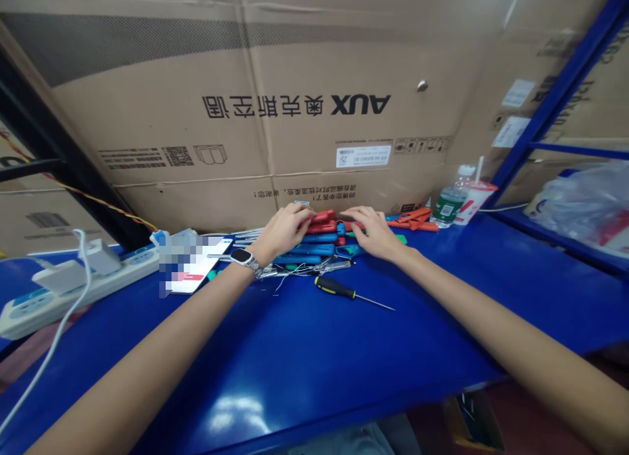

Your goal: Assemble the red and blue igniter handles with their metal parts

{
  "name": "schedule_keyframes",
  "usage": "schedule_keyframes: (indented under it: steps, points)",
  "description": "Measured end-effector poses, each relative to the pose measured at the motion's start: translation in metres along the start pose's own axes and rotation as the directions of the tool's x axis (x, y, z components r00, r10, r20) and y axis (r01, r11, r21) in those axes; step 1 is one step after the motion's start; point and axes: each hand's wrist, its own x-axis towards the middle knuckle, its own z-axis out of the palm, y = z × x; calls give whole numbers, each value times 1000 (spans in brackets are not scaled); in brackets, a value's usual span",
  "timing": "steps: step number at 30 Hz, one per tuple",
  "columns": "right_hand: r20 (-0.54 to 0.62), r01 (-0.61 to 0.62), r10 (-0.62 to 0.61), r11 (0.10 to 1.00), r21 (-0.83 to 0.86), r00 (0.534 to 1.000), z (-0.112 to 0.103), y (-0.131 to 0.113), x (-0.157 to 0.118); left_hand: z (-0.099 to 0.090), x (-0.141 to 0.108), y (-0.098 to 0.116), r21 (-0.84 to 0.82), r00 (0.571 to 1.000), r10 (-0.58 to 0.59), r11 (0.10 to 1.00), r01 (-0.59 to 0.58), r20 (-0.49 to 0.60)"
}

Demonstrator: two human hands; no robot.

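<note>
A heap of screwdrivers with red handles (322,227) and blue handles (312,250) lies against the cardboard, metal shafts pointing left. My left hand (285,231), a watch (242,257) on its wrist, has its fingers bent around the red handles at the left of the heap; its fingertips are partly hidden. My right hand (376,232) is at the right end of the heap, fingers stretched and thumb apart, close to the handle ends. A black-and-yellow screwdriver (335,288) lies by itself in front, its shaft pointing right. Loose thin wires (295,271) show below the heap.
Orange-handled tools (417,220), a water bottle (448,202) and a lidded cup (474,202) stand or lie at right. At left are a phone (196,278) and a power strip (44,307) with chargers. A large cardboard sheet (295,61) rises behind the blue table (304,350).
</note>
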Motion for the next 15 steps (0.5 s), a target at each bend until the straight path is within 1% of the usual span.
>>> schedule_keyframes:
  steps: [2,4,6,8,11,13,15]
  points:
    - [-6,-38,38,999,-21,999,-11,15,-12,5,17,15,-27,999,33,999,-33,3]
    - [-27,-88,87,995,-45,996,-20,35,-24,13,36,32,-60,998,60,997,-58,28]
    - [-68,-158,154,985,-73,986,-28,57,-35,24,57,50,-83,994,72,994,-65,84]
    - [-104,-241,231,965,-105,968,-34,79,-45,36,79,66,-87,983,68,995,-54,169]
    - [-132,-375,358,917,-138,924,-41,107,-56,57,111,88,-54,956,51,998,-37,287]
    - [-158,-460,441,881,-112,883,-42,123,-61,73,130,101,-36,945,33,999,-23,325]
    - [-187,-518,499,853,-66,846,-42,138,-63,89,147,112,-38,940,29,999,-17,340]
